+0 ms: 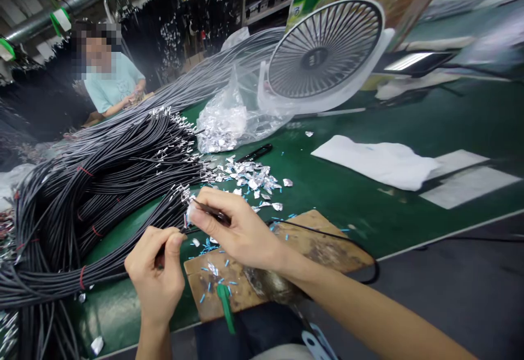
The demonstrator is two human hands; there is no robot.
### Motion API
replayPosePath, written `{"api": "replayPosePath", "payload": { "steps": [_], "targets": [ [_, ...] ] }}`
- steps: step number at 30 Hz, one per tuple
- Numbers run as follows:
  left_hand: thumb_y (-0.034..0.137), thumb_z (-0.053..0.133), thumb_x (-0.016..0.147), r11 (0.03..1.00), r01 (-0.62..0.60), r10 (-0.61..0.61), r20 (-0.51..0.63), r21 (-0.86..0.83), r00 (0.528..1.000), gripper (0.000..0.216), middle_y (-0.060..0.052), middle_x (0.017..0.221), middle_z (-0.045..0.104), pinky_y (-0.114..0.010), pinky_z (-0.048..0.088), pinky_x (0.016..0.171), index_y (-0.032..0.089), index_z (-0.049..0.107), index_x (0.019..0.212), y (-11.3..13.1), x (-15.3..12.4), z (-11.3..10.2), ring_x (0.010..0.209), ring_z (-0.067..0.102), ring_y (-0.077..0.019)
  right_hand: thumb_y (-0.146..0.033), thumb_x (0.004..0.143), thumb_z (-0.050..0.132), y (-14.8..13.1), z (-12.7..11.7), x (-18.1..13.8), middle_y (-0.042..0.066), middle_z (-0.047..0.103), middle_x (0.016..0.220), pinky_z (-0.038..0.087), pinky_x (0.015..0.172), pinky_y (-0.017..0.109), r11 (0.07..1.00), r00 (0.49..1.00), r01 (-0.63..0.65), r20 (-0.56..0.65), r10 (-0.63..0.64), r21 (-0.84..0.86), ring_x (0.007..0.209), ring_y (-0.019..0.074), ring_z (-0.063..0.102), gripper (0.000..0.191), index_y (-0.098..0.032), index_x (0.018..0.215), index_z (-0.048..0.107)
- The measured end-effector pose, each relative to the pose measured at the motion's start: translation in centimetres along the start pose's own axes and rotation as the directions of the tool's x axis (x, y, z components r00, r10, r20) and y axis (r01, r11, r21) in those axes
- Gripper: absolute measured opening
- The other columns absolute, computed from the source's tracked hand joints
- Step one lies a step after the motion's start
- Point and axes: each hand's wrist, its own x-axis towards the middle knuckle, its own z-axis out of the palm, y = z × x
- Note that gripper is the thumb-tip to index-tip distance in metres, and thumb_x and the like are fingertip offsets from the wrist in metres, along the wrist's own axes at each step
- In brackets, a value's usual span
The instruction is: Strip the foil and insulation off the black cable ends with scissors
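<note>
Over the wooden board (327, 240) at the tabletop's (368, 196) near edge, the left hand (158, 275) has its grip clamped on one black cable (181, 230) while the right hand (235, 231), closed on a thin dark tool (213, 213), seems to be stripping foil (190, 212) from the tip, work that calls for a steady pull.

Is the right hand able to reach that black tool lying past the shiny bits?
Probably yes. The black tool lies uncovered on the green table, just beyond the foil scraps. But the right hand is pinching a thin tool against the cable that the left hand holds.
</note>
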Motion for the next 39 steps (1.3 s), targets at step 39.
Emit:
{"api": "replayPosePath", "payload": {
  "steps": [39],
  "targets": [
    [0.026,0.044,0.090,0.985,0.162,-0.146,0.198,-0.065,0.969,0.031,0.000,0.059,0.057,-0.022,0.038,0.053,0.017,0.058,0.064,0.5,1.1,0.4,0.054,0.050,-0.0109,-0.006,0.070,0.045,1.4,0.7,0.4,0.001,0.045,0.069,0.018,0.049,0.027,0.790,0.953,0.277,0.054,-0.297,-0.548,0.055,0.0109,0.034,0.013,-0.018,0.065,0.047]
  ]
}}
